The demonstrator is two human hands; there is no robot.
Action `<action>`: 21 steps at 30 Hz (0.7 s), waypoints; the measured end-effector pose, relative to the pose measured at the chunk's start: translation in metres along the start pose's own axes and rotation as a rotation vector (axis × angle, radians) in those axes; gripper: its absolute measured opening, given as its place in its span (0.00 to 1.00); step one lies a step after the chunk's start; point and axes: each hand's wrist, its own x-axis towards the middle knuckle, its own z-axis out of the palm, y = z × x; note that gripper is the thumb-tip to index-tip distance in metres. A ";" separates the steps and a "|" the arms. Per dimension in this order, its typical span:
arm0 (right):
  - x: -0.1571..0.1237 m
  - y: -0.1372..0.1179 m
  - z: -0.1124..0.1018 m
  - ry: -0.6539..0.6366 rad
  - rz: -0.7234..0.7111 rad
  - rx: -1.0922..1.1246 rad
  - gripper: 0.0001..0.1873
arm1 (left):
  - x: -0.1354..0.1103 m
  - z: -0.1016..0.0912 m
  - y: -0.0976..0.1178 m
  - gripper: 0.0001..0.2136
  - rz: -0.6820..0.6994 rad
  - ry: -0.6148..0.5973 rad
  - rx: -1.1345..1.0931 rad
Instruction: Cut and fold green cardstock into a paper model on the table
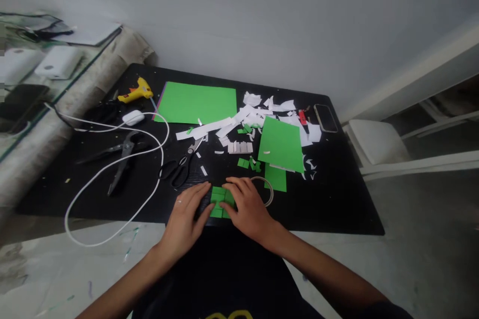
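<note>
A small folded green paper (218,198) with crease lines lies on the black table near its front edge, between my hands. My left hand (189,209), a ring on one finger, rests at the paper's left side, its thumb tip touching the edge and its fingers stretched out. My right hand (247,207) covers the right part of the paper, with fingers and thumb spread apart on it. Behind my right wrist lies a beige ring-shaped roll (270,193), partly hidden by the hand. Black-handled scissors (182,164) lie beyond my left hand.
Green sheets (200,102) lie at the back, with another green sheet (282,144) to the right. White paper scraps (239,119) and a phone (325,118) are beyond my hands. A yellow glue gun (136,90), pliers (125,152) and a looping white cable (112,163) occupy the left side.
</note>
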 end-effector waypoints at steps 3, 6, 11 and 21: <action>0.005 0.000 0.001 -0.061 0.044 0.036 0.24 | -0.002 -0.002 0.002 0.19 -0.074 0.046 -0.017; 0.005 -0.001 0.000 -0.099 0.118 0.126 0.23 | -0.005 -0.001 0.005 0.17 -0.090 0.068 -0.013; 0.005 -0.003 -0.012 -0.122 0.192 0.370 0.14 | -0.007 0.000 0.013 0.16 -0.075 0.059 -0.056; 0.008 -0.019 -0.043 0.031 0.122 0.743 0.06 | 0.025 -0.040 0.036 0.03 -0.012 0.157 -0.473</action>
